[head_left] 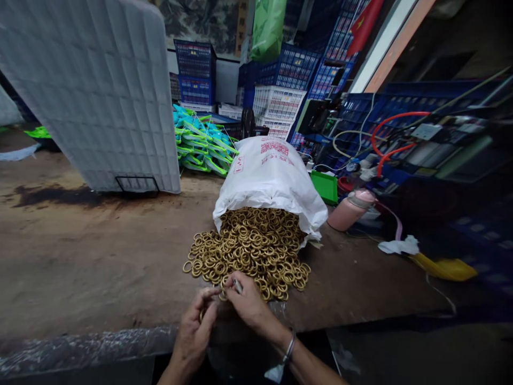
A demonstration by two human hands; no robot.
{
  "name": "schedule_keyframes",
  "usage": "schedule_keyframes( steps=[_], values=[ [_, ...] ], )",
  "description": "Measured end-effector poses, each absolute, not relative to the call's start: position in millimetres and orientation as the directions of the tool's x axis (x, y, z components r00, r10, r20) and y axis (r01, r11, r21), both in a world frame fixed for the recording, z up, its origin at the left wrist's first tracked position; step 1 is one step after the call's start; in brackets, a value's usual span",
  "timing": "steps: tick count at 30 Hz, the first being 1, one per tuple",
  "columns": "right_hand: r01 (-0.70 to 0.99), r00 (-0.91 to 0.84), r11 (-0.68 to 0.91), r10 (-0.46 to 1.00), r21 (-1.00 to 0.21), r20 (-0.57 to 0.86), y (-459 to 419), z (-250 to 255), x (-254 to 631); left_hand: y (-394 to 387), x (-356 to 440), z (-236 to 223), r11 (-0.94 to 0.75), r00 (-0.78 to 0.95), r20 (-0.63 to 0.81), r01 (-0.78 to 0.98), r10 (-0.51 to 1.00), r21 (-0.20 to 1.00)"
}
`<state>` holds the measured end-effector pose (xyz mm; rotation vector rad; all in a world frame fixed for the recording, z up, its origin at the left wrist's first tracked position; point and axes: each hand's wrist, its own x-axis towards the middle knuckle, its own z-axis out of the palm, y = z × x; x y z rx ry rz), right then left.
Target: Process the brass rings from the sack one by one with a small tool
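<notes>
A white woven sack (272, 176) lies on its side on the brown worktable (100, 256), spilling a heap of brass-coloured rings (250, 248) toward me. My left hand (196, 326) is closed with a brass ring (201, 315) partly showing between its fingers. My right hand (246, 302) pinches a small silvery piece (238, 286) at the near edge of the heap, its fingertips meeting those of the left hand. A bracelet sits on my right wrist.
A large grey quilted panel (92, 91) leans at the back left. Turquoise and green items (200, 141) are stacked behind the sack, with blue and white crates (280, 80) beyond. A pink bottle (350, 209), a green box (325, 187), hoses and a yellow object (447, 267) lie at right.
</notes>
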<state>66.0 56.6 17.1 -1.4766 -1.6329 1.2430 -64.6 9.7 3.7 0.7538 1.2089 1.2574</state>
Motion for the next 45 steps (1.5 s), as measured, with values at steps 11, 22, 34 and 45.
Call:
schedule_keyframes(
  steps=[11,22,34,45],
  values=[
    [0.165,-0.196,-0.262,0.936,-0.951,-0.292,46,24,96,14,-35,11,0.099,0.067,-0.095,-0.050,0.993,0.994],
    [0.293,-0.209,-0.093,0.965,-0.952,-0.158,40,22,111,13,-20,23,0.377,0.180,-0.346,-0.180,0.921,0.909],
    [0.343,-0.188,-0.010,0.979,-0.939,-0.079,40,16,119,7,-14,28,0.438,0.249,-0.361,-0.458,0.899,0.774],
    [0.679,-0.330,0.268,0.943,-0.684,0.042,28,15,114,6,-15,19,0.364,0.154,-0.332,-0.294,0.931,0.884]
  ],
)
